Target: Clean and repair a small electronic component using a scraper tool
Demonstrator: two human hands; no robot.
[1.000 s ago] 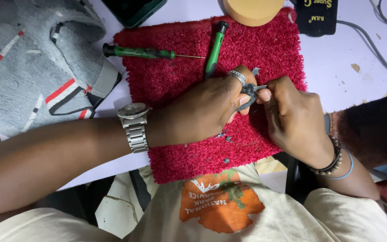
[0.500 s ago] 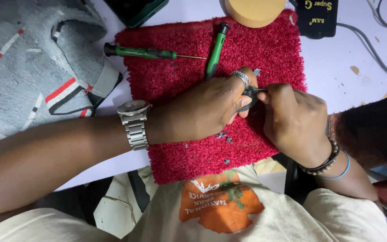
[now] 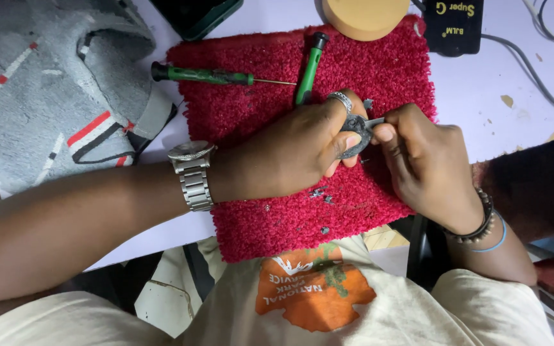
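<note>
Small dark round part [image 3: 354, 131] sits pinched in the left hand [image 3: 296, 150], fingers curled tight around it, above the red mat [image 3: 379, 70]. Right hand [image 3: 428, 160] closes on a thin metal tool [image 3: 374, 120] touching that part. Two green screwdrivers [image 3: 206, 75] lie free toward the mat's far edge. Tiny bits [image 3: 318, 192] scatter nearer the white tabletop [image 3: 488, 90].

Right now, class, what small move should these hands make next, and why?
Probably keep the left hand steady on the small round dark part while the right hand eases its thin metal tool in at the edge; both already meet there above the red mat.
</note>
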